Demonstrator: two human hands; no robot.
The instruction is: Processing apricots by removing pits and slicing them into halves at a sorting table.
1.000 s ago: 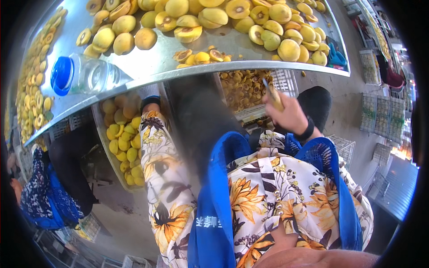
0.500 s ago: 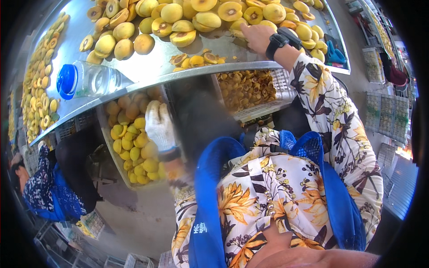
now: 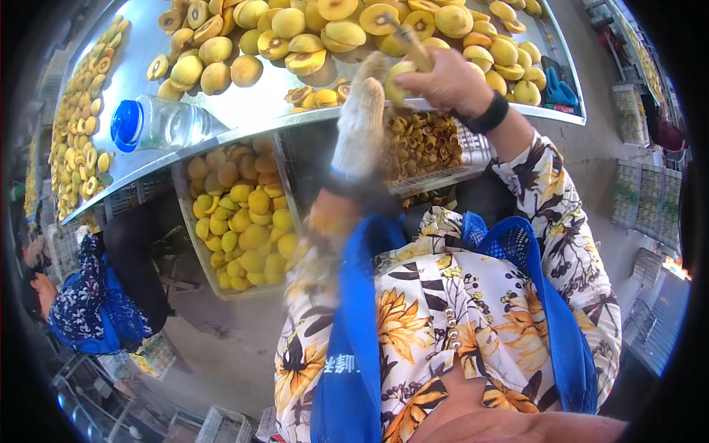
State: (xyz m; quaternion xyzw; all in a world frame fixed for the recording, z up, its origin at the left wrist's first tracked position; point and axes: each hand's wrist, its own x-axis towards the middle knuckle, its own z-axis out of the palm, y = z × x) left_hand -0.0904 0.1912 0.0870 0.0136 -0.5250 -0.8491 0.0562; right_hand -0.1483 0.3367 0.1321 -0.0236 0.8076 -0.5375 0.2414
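Note:
My right hand [image 3: 450, 81] grips a knife [image 3: 417, 52] by its light handle, its narrow metal end angled up over the halved yellow fruit [image 3: 340, 33] on the steel table [image 3: 221, 100]. My gloved left hand [image 3: 358, 122] is raised beside it at the near edge, smeared by motion; a blurred yellow fruit [image 3: 400, 80] is between the two hands, and I cannot tell which touches it. A small pile of cut pieces [image 3: 314, 96] lies near the edge, just left of my hands.
A blue-lidded plastic jar [image 3: 173, 125] lies on its side at left. A crate of whole fruit [image 3: 247, 221] and a crate of pitted scraps [image 3: 421, 148] stand below the table. Blue gloves [image 3: 557, 87] lie at right. A co-worker [image 3: 100, 295] is at far left.
My left hand has risen from the fruit crate toward the table edge. My right hand went up to the fruit on the table and now shows the knife pointing up beside the left.

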